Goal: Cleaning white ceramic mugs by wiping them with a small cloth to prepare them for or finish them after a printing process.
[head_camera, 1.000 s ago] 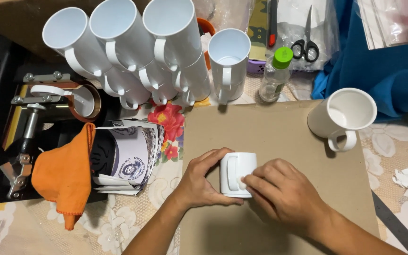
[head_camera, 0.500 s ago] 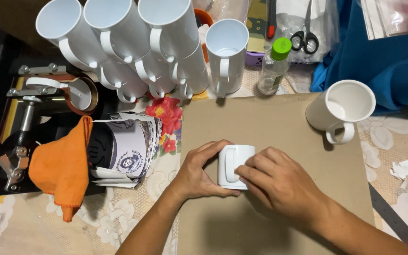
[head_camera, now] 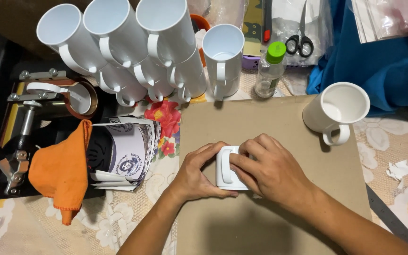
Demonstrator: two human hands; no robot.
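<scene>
Bare cardboard sheet [head_camera: 260, 226] lies open below and ahead of the right hand [head_camera: 270, 172]. Stacked white mugs [head_camera: 133, 52] and a small bottle [head_camera: 269, 68] block the far side; a lone mug [head_camera: 336, 111] stands right, printed papers [head_camera: 126, 151] left.

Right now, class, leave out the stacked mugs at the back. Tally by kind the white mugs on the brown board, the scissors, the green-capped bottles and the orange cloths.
White mugs on the brown board: 2, the held mug between the left hand and right hand, and the far-right mug
Scissors: 1
Green-capped bottle: 1
Orange cloth: 1
Total: 5
</scene>
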